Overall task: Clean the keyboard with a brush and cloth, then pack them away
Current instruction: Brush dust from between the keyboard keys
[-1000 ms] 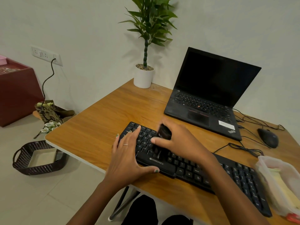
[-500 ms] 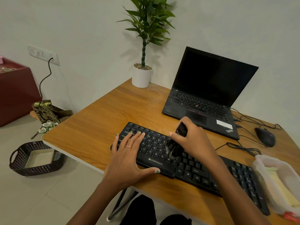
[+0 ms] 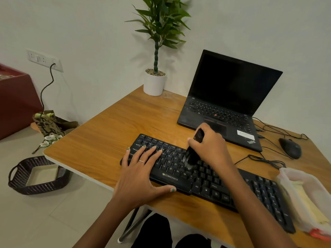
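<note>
1. The keyboard is lying on the surface, at 6 o'clock from the laptop.
2. The left hand, its grip spread flat, is pressing the keyboard's left end.
3. The right hand, its grip curled round the brush, is holding the bristles on the middle keys.
4. A container is sitting at 3 o'clock from the keyboard.

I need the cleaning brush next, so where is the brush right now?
In the head view the brush is gripped in the right hand, bristles down on the middle keys of the keyboard, just in front of the laptop.
</note>
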Demonstrator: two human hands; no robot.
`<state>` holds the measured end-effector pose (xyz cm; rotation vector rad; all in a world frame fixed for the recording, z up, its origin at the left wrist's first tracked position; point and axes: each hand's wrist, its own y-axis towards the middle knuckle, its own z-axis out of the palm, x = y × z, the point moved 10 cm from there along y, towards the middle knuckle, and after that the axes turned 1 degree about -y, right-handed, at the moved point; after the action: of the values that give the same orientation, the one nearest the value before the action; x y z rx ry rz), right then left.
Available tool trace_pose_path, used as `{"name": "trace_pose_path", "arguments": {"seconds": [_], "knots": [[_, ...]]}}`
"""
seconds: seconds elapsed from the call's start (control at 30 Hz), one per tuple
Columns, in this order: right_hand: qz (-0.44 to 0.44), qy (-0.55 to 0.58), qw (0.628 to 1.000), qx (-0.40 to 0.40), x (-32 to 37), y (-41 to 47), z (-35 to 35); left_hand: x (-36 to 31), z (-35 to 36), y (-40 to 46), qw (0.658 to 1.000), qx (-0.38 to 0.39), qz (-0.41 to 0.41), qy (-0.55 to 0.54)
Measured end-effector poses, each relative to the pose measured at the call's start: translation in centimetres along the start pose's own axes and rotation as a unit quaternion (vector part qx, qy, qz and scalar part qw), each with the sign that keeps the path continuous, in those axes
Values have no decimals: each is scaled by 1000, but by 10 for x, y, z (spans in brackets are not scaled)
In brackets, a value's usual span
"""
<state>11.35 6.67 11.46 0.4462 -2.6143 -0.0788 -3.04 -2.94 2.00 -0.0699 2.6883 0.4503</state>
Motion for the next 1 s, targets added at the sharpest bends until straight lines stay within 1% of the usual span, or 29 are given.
{"name": "trace_pose_path", "arguments": {"seconds": [0.03,0.07,0.1,0.17,0.2,0.23,0.27,0.3,0.33,0.37,0.4,0.43,0.47,0.5,0.53,0.57,0.6,0.63,0.67,0.73,0.77,0.8,0.87,0.9,0.93,1.0], "knots": [[-18,-5,1000,-21,4,-1,0,0,1,0,1000,4,-1,6],[-35,-4,999,-12,9,-3,4,0,2,0,1000,6,-2,11],[-45,5,999,19,12,-3,9,1,1,0,1000,5,-4,13],[-29,26,995,96,9,-1,17,1,0,0,1000,11,-7,16],[-15,30,994,99,4,2,14,1,1,0,1000,17,-8,23],[-1,30,997,75,-1,6,8,1,1,0,999,22,-9,29],[-4,16,1000,27,-3,8,1,2,1,0,999,23,-9,32],[-18,0,1000,-19,-2,7,-4,1,1,-1,999,21,-8,32],[-35,0,999,-34,1,5,-3,1,1,-1,999,18,-7,29],[-45,11,999,-22,4,3,1,1,0,-1,1000,15,-7,24],[-46,29,998,12,3,4,7,1,0,-1,1000,15,-8,19],[-34,44,997,52,0,6,11,1,1,-1,1000,19,-6,21],[-18,50,996,72,-6,10,12,1,3,-1,999,23,-3,26],[0,52,996,69,-12,15,8,1,3,-1,999,25,-1,31],[10,42,998,38,-17,19,1,1,3,-1,999,24,1,31],[6,20,1000,-8,-18,20,-6,2,2,0,999,22,2,27],[-6,7,999,-38,-16,19,-8,2,3,0,999,23,0,24],[-20,12,999,-39,-13,18,-5,2,3,0,999,25,-3,22],[-30,27,999,-19,-11,18,1,2,4,0,999,27,-4,24],[-20,58,998,27,-14,20,6,2,5,0,999,26,-3,27],[-8,65,997,28,-17,22,4,2,3,0,999,23,-3,23],[1,62,998,10,-21,24,0,2,4,1,999,24,-3,22],[-13,33,998,-44,-19,23,-6,2,5,0,999,30,-3,33],[-27,31,998,-49,-14,21,-4,2,4,0,999,26,-3,31],[-39,40,998,-36,-9,21,0,2,3,0,1000,20,-4,22],[-30,71,997,6,-8,24,7,3,4,0,1000,25,-8,16]]}}
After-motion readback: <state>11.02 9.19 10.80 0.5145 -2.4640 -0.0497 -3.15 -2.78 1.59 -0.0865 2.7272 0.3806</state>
